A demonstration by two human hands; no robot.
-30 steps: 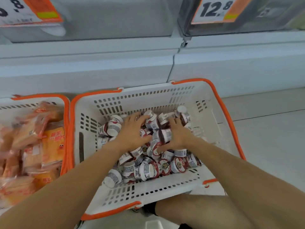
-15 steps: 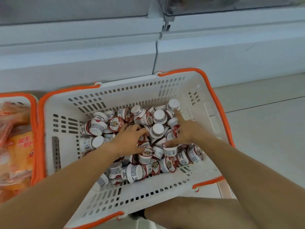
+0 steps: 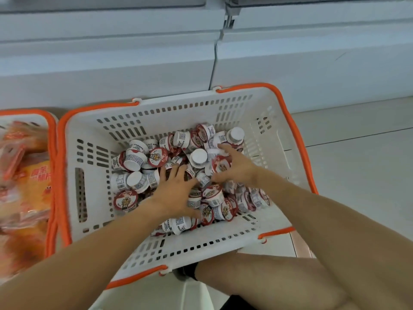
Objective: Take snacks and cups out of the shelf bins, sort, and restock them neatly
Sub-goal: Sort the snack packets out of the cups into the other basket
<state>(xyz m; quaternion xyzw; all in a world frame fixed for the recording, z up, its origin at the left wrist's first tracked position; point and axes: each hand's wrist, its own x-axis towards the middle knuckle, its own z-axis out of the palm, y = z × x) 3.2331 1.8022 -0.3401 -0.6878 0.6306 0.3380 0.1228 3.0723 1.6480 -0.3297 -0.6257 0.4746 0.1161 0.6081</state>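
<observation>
A white basket with an orange rim (image 3: 125,121) stands on the floor, holding a loose heap of several small cups (image 3: 156,156) with white bodies and red printed lids. My left hand (image 3: 176,191) lies spread on the middle of the heap, fingers straight. Just to its right, my right hand (image 3: 239,167) reaches over the cups with its fingers stretched toward the far side. A red-lidded cup (image 3: 220,164) sits between its thumb and fingers. Cups under both palms are hidden.
A second orange-rimmed basket (image 3: 51,139) at the left edge holds orange snack packets (image 3: 35,177), blurred. The white shelf base (image 3: 134,63) runs behind both baskets. Pale floor tiles (image 3: 357,164) lie to the right. My bare knee (image 3: 268,280) is below the basket.
The view has dropped and the price tags have left the frame. Both hands keep shifting through the cups; the right hand has moved toward the far right of the heap.
</observation>
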